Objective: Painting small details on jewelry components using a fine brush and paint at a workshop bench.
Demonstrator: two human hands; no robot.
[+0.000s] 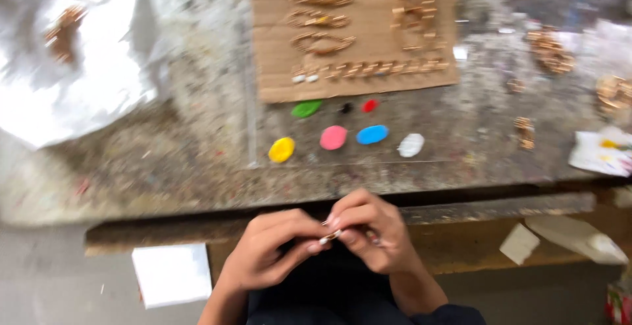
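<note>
My left hand (270,246) and my right hand (372,229) meet below the front edge of a worn workbench (197,160). Together they pinch a small wooden peg (329,235) with a pale tip, held between the fingertips of both hands. The frame is blurred, so finer detail of the peg is unclear. On the bench ahead lie blobs of paint: yellow (282,149), pink (333,137), blue (372,134), white (411,145), green (307,108), black (345,108) and red (370,105).
A sheet of brown cardboard (368,9) at the back carries rows of several small wooden pegs. More pegs (550,49) lie scattered at the right. White plastic sheeting (72,55) covers the left. A stained paper (602,150) sits at the right edge. A white block (172,274) lies below left.
</note>
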